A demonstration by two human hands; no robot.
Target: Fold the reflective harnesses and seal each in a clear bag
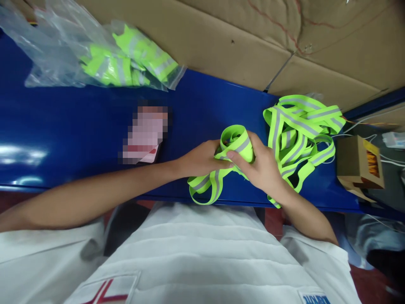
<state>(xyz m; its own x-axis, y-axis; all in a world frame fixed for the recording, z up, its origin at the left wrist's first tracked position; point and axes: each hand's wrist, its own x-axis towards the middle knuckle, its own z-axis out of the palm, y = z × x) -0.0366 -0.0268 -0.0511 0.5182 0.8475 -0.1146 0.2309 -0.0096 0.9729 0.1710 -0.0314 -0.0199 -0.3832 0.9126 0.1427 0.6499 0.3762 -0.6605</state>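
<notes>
A neon yellow-green reflective strap [243, 143] with a grey stripe is rolled into a coil between my two hands, above the blue table [202, 101]. My right hand [261, 164] wraps the coil from the right, its thumb pressed across the front. From the left, my left hand [205, 158] grips the strap at the coil's lower side; its fingertips are partly hidden. A loose loop of strap [204, 188] hangs below the left hand at the table's front edge. Right of my hands lies a tangled heap of similar reflective straps [294, 126].
Clear plastic bags with folded neon pieces [123, 63] lie at the back left. A pixelated flat object [145, 131] rests left of my hands. Cardboard boxes [221, 46] line the back. A small open carton [357, 162] and white cables [363, 122] are at the right.
</notes>
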